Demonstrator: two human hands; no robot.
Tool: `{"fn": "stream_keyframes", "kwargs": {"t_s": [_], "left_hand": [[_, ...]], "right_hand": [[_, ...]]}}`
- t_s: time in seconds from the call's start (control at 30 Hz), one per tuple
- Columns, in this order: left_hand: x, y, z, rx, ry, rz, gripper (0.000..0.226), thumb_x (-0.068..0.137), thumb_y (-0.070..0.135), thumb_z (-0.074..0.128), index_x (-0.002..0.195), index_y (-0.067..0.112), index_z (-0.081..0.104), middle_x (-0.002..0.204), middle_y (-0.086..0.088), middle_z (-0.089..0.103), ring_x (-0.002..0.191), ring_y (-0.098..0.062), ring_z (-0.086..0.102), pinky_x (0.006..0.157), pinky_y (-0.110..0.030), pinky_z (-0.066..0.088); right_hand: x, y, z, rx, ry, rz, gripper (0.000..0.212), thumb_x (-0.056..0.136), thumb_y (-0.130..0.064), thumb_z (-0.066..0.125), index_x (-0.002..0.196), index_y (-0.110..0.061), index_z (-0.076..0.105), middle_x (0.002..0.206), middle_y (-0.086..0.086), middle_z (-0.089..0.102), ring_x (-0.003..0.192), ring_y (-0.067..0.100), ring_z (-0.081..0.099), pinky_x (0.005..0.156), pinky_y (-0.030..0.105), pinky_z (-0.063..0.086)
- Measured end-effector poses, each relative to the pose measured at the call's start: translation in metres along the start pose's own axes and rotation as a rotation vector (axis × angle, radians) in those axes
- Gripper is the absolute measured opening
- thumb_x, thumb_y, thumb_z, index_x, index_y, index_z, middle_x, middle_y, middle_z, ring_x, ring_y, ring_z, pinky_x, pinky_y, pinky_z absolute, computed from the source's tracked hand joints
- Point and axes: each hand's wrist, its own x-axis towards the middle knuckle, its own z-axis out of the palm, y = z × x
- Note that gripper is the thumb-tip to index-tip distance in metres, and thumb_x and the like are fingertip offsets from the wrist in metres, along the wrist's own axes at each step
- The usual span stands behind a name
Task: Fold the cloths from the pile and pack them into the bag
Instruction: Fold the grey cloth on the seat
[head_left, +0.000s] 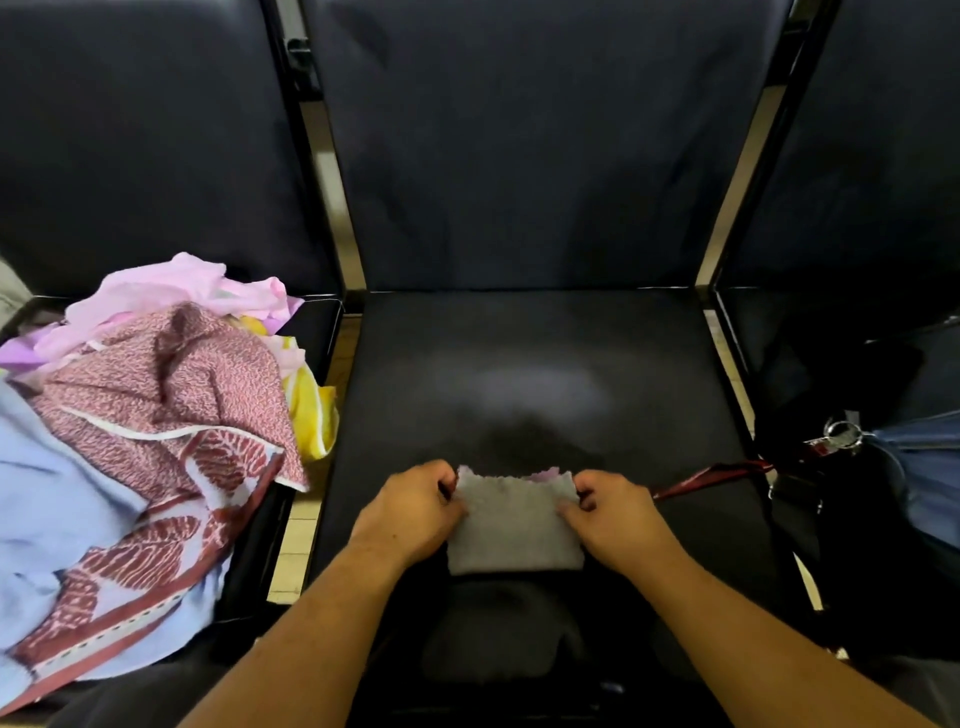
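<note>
Dark padded seats stand in a row with metal frames between them. On the middle seat (519, 364), toward 6 o'clock near its front edge, lies a small grey cloth (514, 525), folded into a rectangle, with a pink edge (540, 474) peeking out along its far side. The left hand (410, 506) pinches the cloth's far left corner with curled fingers, and the right hand (613, 512) pinches the far right corner the same way. At 9 o'clock, on the neighbouring seat, sits the pile (156, 395) of loose cloths: pink, yellow, pale blue and a red patterned one on top. At 3 o'clock a dark bag (872, 519) rests on the other seat, with a red strap (711, 475) reaching toward the right hand.
</note>
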Motion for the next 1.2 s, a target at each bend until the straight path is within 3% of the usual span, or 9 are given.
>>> {"fn": "stream_keyframes", "kwargs": {"t_s": [0.2,0.3,0.43,0.6,0.7,0.8,1.0,1.1,1.2], "left_hand": [[-0.002,0.006,0.002,0.098,0.067,-0.034,0.024,0.093,0.06,0.059,0.099,0.037,0.054,0.089,0.011,0.065,0.082,-0.009,0.063,0.069,-0.033,0.051],[-0.004,0.01,0.003,0.125,0.129,0.021,0.033,0.091,0.059,0.063,0.115,0.041,0.049,0.104,0.013,0.058,0.092,-0.008,0.058,0.069,-0.028,0.043],[-0.001,0.009,0.007,0.07,0.154,0.059,0.018,0.092,0.049,0.066,0.104,0.039,0.057,0.106,0.012,0.05,0.089,-0.006,0.056,0.071,-0.024,0.044],[0.004,0.013,0.005,-0.056,0.118,0.075,0.012,0.092,0.032,0.071,0.089,0.034,0.06,0.092,0.012,0.062,0.08,-0.004,0.059,0.064,-0.013,0.039],[0.006,0.012,0.004,-0.126,0.088,0.045,0.013,0.092,0.026,0.07,0.09,0.032,0.059,0.085,0.01,0.067,0.077,-0.003,0.062,0.059,-0.012,0.039],[0.007,0.007,0.005,-0.214,0.068,0.048,0.018,0.09,0.025,0.074,0.099,0.035,0.062,0.092,0.013,0.071,0.083,0.001,0.066,0.066,-0.009,0.046],[0.011,0.001,0.003,-0.236,0.02,0.075,0.02,0.089,0.025,0.077,0.102,0.038,0.073,0.091,0.02,0.073,0.083,0.005,0.069,0.075,-0.015,0.055],[0.011,0.0,0.0,-0.235,0.025,0.083,0.015,0.088,0.027,0.078,0.1,0.036,0.075,0.088,0.019,0.074,0.082,0.005,0.069,0.078,-0.018,0.056],[0.011,-0.001,-0.004,-0.275,0.038,0.075,0.012,0.086,0.029,0.08,0.096,0.036,0.075,0.087,0.019,0.075,0.081,0.003,0.07,0.081,-0.024,0.059]], "right_hand": [[0.006,0.002,0.003,0.022,0.063,-0.022,0.008,0.099,-0.032,0.063,0.104,-0.028,0.068,0.089,-0.007,0.069,0.08,0.006,0.066,0.071,0.019,0.052],[0.007,0.002,0.006,0.025,0.095,-0.042,0.007,0.097,-0.033,0.065,0.104,-0.033,0.067,0.083,-0.01,0.068,0.077,0.003,0.065,0.071,0.022,0.053],[0.007,0.0,0.012,-0.039,0.097,-0.064,0.014,0.092,-0.039,0.069,0.103,-0.04,0.059,0.073,-0.012,0.061,0.072,0.006,0.062,0.071,0.032,0.056],[0.007,-0.004,0.012,-0.102,0.114,-0.156,0.012,0.092,-0.034,0.07,0.094,-0.036,0.059,0.111,-0.014,0.046,0.095,0.004,0.056,0.089,0.029,0.053],[0.01,-0.004,0.012,-0.144,0.063,-0.235,0.017,0.094,-0.023,0.067,0.086,-0.033,0.055,0.119,-0.017,0.045,0.107,0.004,0.048,0.093,0.022,0.046],[0.012,-0.005,0.015,-0.125,0.021,-0.24,0.023,0.093,-0.016,0.063,0.085,-0.034,0.051,0.11,-0.013,0.053,0.102,0.01,0.052,0.086,0.024,0.047],[0.02,0.0,0.013,-0.091,-0.004,-0.13,0.043,0.095,-0.02,0.066,0.136,-0.029,0.056,0.11,-0.005,0.052,0.091,0.009,0.055,0.083,0.02,0.045],[0.021,0.002,0.01,-0.054,0.006,-0.11,0.011,0.094,-0.028,0.071,0.104,-0.03,0.068,0.106,-0.006,0.051,0.083,0.004,0.054,0.067,0.01,0.037],[0.023,0.003,0.006,0.041,0.043,-0.09,0.01,0.089,-0.031,0.076,0.092,-0.03,0.066,0.099,-0.007,0.06,0.082,0.003,0.057,0.064,0.01,0.038]]}}
